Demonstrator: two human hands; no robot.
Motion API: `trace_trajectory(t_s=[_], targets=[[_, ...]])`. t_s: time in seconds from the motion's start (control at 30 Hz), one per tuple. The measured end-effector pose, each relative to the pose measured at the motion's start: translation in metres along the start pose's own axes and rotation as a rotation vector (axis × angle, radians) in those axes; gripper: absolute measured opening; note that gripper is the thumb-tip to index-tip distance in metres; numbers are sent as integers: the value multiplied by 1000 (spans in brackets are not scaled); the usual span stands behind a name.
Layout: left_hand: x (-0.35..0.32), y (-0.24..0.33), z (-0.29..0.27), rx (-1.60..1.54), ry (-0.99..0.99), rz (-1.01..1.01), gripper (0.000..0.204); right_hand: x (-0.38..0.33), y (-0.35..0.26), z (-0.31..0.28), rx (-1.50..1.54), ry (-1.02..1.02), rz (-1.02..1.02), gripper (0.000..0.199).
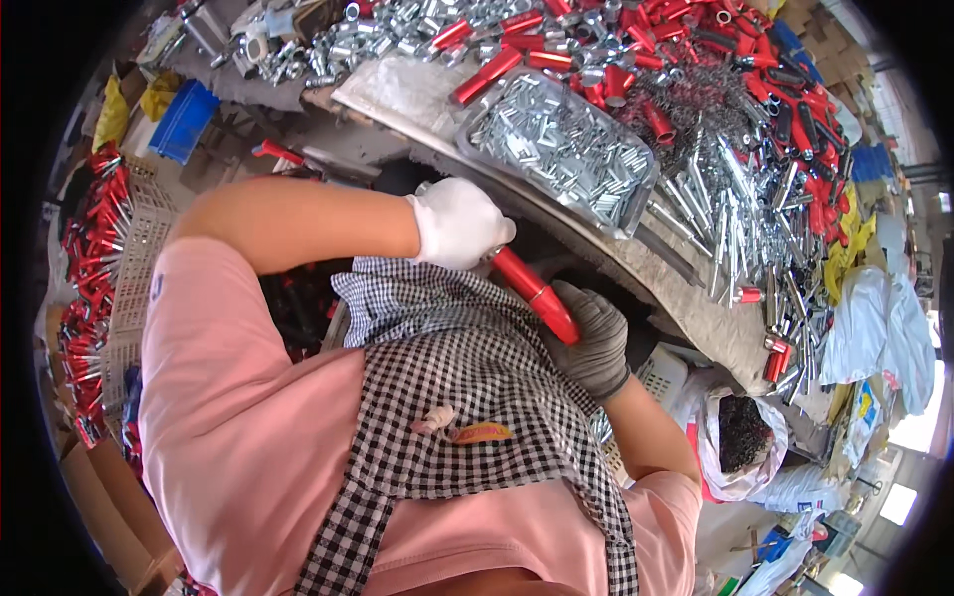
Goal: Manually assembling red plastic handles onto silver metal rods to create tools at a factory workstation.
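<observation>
A red cylindrical handle (534, 291) with a thin ring around its middle lies slantwise in front of my apron. My left hand (462, 223), in a white glove, is closed at its upper-left end, where a bit of metal shows. More metal peeks out past the far side of that fist; the glove hides whether it is the same piece. Around the lower-right end, the fingers of my right hand (594, 340), in a grey glove, are wrapped. Just beyond both hands runs the bench edge, with a clear plastic tub (636, 206) of small metal pins on top.
Red tubes (487, 75), metal sleeves (388, 40) and long metal rods (730, 199) are heaped across the bench (397, 94). At left stands a plastic crate (139, 248) beside many red-handled pieces (89, 298). An open bag (765, 477) with dark contents stands at right.
</observation>
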State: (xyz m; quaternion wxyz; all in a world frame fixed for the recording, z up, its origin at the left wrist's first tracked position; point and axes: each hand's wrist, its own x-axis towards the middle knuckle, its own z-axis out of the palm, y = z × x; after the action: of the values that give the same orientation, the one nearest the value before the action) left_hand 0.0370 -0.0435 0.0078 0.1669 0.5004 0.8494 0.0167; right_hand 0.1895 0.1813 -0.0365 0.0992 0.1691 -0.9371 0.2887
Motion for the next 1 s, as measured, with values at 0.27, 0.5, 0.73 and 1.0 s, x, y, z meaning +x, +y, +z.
trace_trajectory(t_s=[0.27,0.5,0.73,1.0], targets=[[-11,-29,-45,-480,1350,-637,43,49,-36,3,640,276,-33,53],[-20,-41,-19,-2123,799,-80,45,100,-44,42,192,-18,-610,74],[-59,-56,-10,-1824,278,-161,23,160,-12,5,182,-130,-340,41],[-57,-56,16,-1813,266,-77,22,340,23,43,-540,-117,-198,43]])
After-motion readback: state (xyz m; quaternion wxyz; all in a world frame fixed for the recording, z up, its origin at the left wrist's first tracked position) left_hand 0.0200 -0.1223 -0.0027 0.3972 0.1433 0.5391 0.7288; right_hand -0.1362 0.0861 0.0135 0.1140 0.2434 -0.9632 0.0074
